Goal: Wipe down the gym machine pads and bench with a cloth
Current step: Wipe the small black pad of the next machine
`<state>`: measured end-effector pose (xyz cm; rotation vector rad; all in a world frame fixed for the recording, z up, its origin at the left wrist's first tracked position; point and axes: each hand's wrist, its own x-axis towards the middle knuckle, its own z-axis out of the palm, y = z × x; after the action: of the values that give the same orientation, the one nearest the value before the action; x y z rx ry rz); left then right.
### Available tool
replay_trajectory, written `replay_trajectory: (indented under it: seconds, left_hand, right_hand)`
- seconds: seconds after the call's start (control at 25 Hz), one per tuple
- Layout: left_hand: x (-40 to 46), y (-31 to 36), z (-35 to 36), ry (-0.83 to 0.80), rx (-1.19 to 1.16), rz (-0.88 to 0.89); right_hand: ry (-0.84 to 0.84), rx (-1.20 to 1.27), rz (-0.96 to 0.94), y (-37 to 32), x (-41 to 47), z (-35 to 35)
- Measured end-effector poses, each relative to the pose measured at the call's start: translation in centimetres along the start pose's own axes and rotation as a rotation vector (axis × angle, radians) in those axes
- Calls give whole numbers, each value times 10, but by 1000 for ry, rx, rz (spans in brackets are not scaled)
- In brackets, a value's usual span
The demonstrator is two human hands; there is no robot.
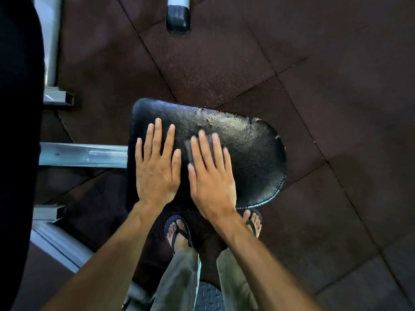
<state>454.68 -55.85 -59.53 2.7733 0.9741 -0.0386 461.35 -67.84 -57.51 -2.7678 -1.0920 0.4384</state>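
A black padded seat (251, 158) with cracked, peeling vinyl along its far edge fills the middle of the head view. My left hand (157, 167) lies flat on the seat's left half, fingers spread, holding nothing. My right hand (211, 173) presses flat on a small dark grey cloth (190, 151) near the seat's middle; only the cloth's left edge and a strip between the fingers show. The right hand is slightly blurred.
A grey steel beam (85, 154) joins the seat from the left, with more grey frame tubes (58, 99) and a black upright pad (18, 131) at far left. A capped tube foot (178, 17) stands beyond the seat. My sandalled feet (179, 232) stand on dark rubber floor tiles (325, 86).
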Motion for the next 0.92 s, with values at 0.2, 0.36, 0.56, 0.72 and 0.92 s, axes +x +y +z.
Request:
replay_trajectory:
  seconds: [0.2, 0.36, 0.56, 0.72, 0.92]
  left_hand:
    - [3, 2, -7, -24, -48, -13]
    - [-4, 40, -18, 20, -201, -106]
    - [-43, 117, 0, -45, -132, -138]
    - [-32, 44, -2, -71, 53, 44]
    - [76, 5, -16, -46, 3, 44]
  right_hand:
    - [-84, 402, -45, 22, -11, -19]
    - [22, 207, 75, 74, -3, -24]
    - [52, -46, 39, 94, 1, -15]
    - [60, -51, 55, 94, -1, -14]
    - [95, -75, 87, 90, 0, -11]
